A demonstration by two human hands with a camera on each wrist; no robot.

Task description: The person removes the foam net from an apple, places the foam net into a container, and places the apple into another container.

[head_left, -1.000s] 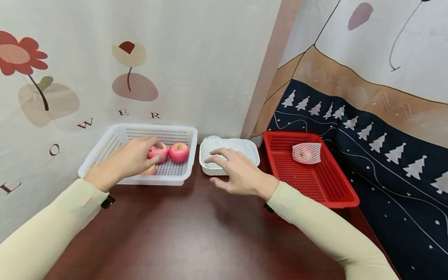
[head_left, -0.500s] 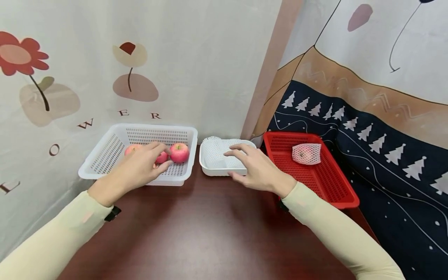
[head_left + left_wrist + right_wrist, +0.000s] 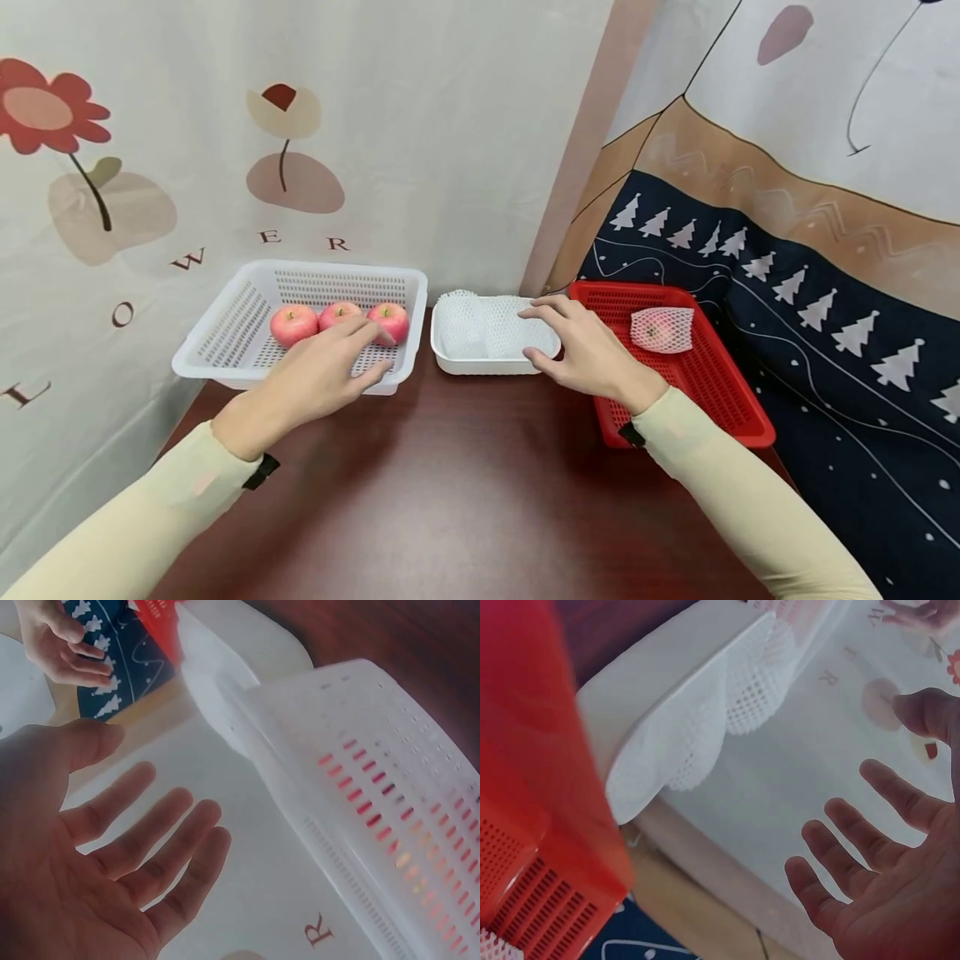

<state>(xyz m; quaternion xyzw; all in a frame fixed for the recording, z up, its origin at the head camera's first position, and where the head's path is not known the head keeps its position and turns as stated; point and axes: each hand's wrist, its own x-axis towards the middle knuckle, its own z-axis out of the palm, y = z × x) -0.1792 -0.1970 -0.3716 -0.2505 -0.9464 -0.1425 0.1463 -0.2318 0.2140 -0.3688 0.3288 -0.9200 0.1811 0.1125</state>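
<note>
Over the front of the white basket [image 3: 202, 364] hovers my left hand [image 3: 318, 375], fingers spread and relaxed, holding nothing. Three red apples [image 3: 293, 326] lie in that basket, the right one partly behind my fingertips. My right hand [image 3: 588, 350] hangs between the small white container [image 3: 480, 367] and the red basket [image 3: 727, 392], its fingers loosely bent and apart. White foam fruit nets [image 3: 502, 325] lie in the small container. In the red basket sits an apple in a foam net [image 3: 662, 330]. Both palms show bare in the wrist views, the left hand [image 3: 142, 862] and the right hand [image 3: 900, 877].
The baskets and container stand in a row on a dark brown table [image 3: 465, 492], against a pale curtain [image 3: 450, 167] printed with flowers. A navy cloth [image 3: 840, 400] with white trees hangs at the right, beside the red basket.
My left hand has drawn back towards the front right of the white basket, uncovering the apples. My right hand has moved right, from over the small container towards the red basket.
</note>
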